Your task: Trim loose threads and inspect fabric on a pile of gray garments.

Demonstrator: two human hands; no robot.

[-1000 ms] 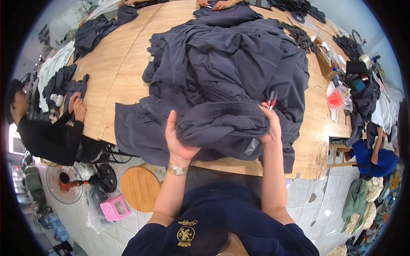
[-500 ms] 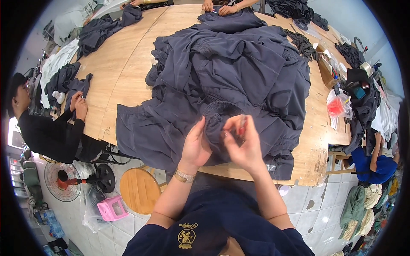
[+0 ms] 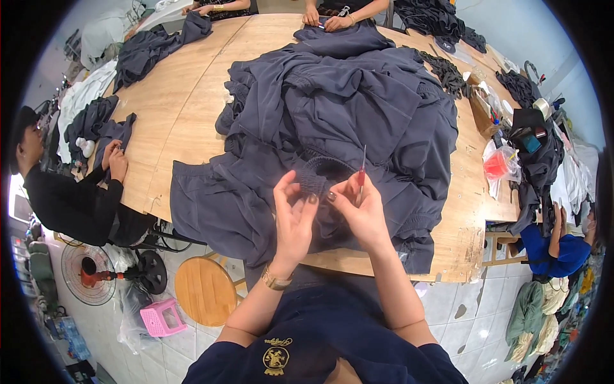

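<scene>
A dark grey garment with a gathered elastic waistband (image 3: 331, 164) lies at the near side of a large heap of like garments (image 3: 358, 96). My left hand (image 3: 294, 221) is closed on the bunched band, thumb and fingers pinching it from the left. My right hand (image 3: 361, 214) meets it from the right, its thumb and fingertip at the band's edge. In that same hand sits a slim pointed tool with a red handle (image 3: 361, 177), its thin metal tip standing up away from me. Cloth behind my fingers is partly hidden.
The wooden table (image 3: 192, 121) carries the heap. A person in black (image 3: 70, 198) works at the left, and other hands (image 3: 332, 22) handle cloth at the far edge. At right are a cardboard box (image 3: 483, 112) and a red cup in plastic (image 3: 495, 165). A round stool (image 3: 204, 291) stands below left.
My left fingers have closed on the waistband and raised its edge. My right hand has turned so the red-handled tool's tip points up, and both hands are closer together.
</scene>
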